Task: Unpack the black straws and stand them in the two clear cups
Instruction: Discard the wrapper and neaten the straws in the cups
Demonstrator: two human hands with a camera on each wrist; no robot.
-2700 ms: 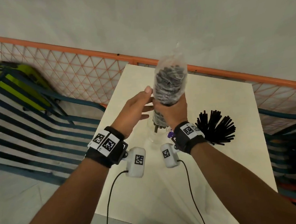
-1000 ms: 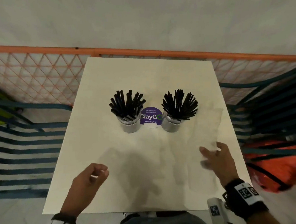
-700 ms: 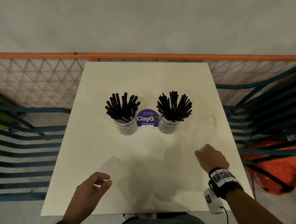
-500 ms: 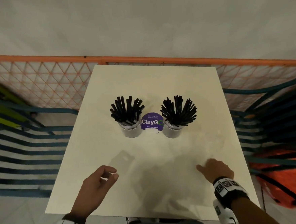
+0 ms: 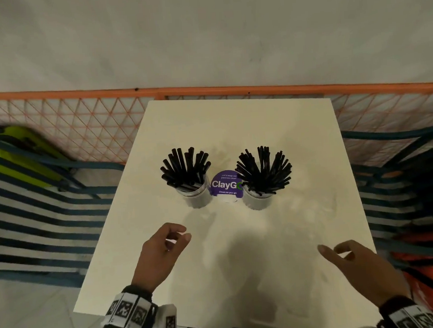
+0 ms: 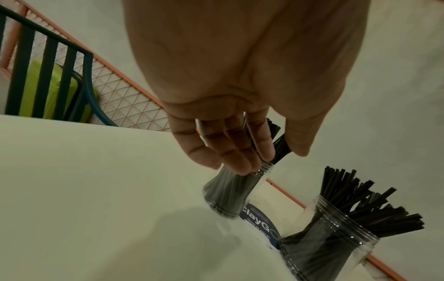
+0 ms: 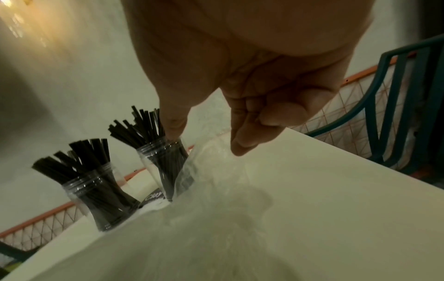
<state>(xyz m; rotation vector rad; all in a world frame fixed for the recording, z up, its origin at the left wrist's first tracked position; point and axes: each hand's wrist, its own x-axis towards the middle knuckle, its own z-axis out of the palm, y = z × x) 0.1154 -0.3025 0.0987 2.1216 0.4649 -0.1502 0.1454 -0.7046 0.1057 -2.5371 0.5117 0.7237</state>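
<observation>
Both hands have drifted apart: left hand point(image 5: 162, 252) and right hand point(image 5: 355, 264) hover loosely curled, holding nothing. Black straws point(image 5: 185, 170) stand fanned in two clear cups point(image 5: 197, 198) mid-table. Near the right cup point(image 5: 257, 199), the clear wrapper point(image 7: 216, 190) could snag and tip it.

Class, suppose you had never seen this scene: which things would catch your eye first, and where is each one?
Two clear cups stand side by side mid-table, each fanning out black straws, with a purple ClayGo sticker between them. Nearer the camera, the left hand and right hand hover over the white table, holding nothing. An orange mesh fence runs behind.
</observation>
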